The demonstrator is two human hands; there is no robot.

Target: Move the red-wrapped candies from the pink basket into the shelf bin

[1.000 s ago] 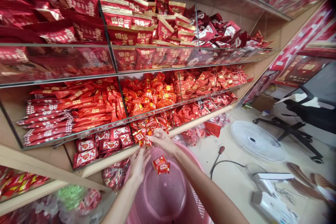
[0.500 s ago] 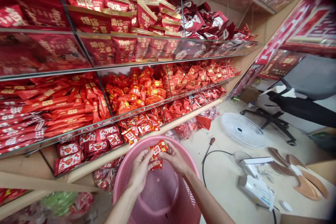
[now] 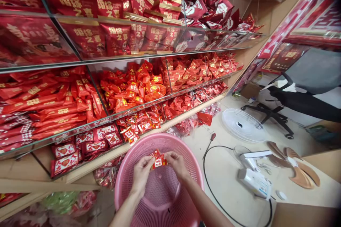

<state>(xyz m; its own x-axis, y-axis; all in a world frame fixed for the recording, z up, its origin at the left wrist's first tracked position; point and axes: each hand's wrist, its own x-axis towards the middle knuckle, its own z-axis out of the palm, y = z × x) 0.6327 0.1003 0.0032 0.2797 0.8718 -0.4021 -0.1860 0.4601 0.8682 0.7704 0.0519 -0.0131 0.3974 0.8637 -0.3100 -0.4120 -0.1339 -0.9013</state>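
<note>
Over the pink plastic basket [image 3: 190, 150], my left hand [image 3: 141, 174] pinches the left end of a small red candy packet [image 3: 159, 161] with gold and white lettering. My right hand [image 3: 178, 165] grips the packet's other end between thumb and fingers. More red wrapper shows just behind it; whether that is a second packet I cannot tell. Both hands are closed, apart from each other, with the packet level between them. A similar red-and-white packet [image 3: 130, 135] lies at the edge of the lowest shelf, just beyond the basket's rim.
Glass-fronted shelves of red sweets, with a wooden ledge [image 3: 106, 158], run behind the basket. On the floor to the right lie a screwdriver [image 3: 209, 145], a black cable [image 3: 204, 165], a fan grille [image 3: 243, 125], fan blades [image 3: 303, 173] and a white fan part [image 3: 255, 182]. An office chair [image 3: 269, 115] stands beyond.
The packet has turned from a tilt to nearly level, and my hands have shifted slightly apart around it. The whole view has moved a little.
</note>
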